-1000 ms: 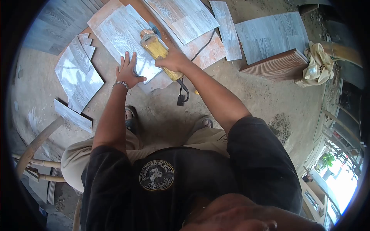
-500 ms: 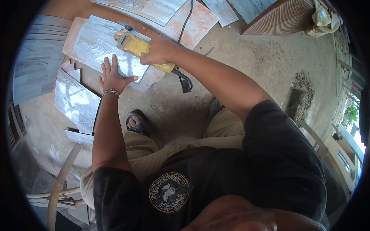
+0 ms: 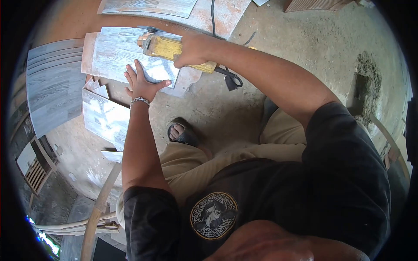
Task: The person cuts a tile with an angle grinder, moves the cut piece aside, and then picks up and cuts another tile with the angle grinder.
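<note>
My right hand [image 3: 193, 50] is wrapped round the yellow body of an angle grinder [image 3: 164, 47]. The tool's head and disc lie over the far edge of a grey wood-patterned tile [image 3: 115, 52]. With fingers spread, my left hand [image 3: 143, 82] rests flat on the near edge of that tile, left of the grinder. A reddish-backed tile [image 3: 89, 54] shows under its left side. The grinder's black cord [image 3: 233, 77] loops out behind its rear end.
Stacked tiles [image 3: 56, 87] stand at the left, and cut pieces [image 3: 106, 115] lie nearer my left forearm. More tiles [image 3: 150, 6] are at the top. A wooden pole [image 3: 98, 209] is at lower left. A rough hole [image 3: 360, 93] is in the floor at right.
The whole view has shifted, so the scene appears further right and lower. Against the tile, both hands and the grinder look almost unmoved.
</note>
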A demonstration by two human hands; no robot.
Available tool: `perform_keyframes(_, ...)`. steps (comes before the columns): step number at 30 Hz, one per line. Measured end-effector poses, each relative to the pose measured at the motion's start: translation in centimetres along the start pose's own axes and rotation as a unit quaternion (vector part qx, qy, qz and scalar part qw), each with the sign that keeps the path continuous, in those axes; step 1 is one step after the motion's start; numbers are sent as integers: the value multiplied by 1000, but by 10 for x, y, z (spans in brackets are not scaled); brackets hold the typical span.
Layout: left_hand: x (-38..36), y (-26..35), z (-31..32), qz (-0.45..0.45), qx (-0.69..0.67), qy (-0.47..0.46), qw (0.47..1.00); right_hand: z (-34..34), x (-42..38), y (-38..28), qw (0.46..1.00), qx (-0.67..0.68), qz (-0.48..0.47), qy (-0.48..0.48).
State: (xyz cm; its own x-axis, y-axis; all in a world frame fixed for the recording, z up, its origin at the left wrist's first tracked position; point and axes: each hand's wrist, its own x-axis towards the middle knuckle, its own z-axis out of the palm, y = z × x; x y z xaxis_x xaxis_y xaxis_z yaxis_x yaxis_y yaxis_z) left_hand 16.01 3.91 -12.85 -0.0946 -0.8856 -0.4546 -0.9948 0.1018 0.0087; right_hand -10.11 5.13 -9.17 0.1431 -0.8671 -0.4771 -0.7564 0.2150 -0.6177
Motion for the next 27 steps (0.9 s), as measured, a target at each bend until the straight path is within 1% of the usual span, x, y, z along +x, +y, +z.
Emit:
perform_keyframes(2,2,0,1,-1,7,-7,1000,-1,-4,0,1000,-3,2,6)
perform_keyframes(4,2,-1,1,-4,-19,-5,1000,-6,-8,-2,1000,-6,10,-16)
perform_keyframes(5,2,-1,1,-1,-10,-5,1000,-9,-11,-4,1000,3,11,-12)
perform_keyframes(7,4,-2,1,-9,-27,-25,999,-18,-16,-7,999,0,4,-51)
perform_keyframes(14,5,0,3,-7,-36,-33,999,-13,-28,-1,1000,11,-18,-8)
perform_keyframes(17,6,0,2,-7,-32,-38,999,-16,-33,2,1000,11,7,-20)
perform_keyframes(19,6,0,3,-8,-31,-37,999,-14,-34,4,1000,7,-29,4)
perform_keyframes(20,6,0,2,-9,-30,-38,999,-13,-32,2,999,6,-31,5)
perform_keyframes(22,6,-1,0,-9,-33,-38,999,-18,-26,-5,1000,-8,-20,-22)
perform_keyframes(27,7,0,-1,-16,-22,-56,998,-24,-12,-22,999,-10,-2,-34)
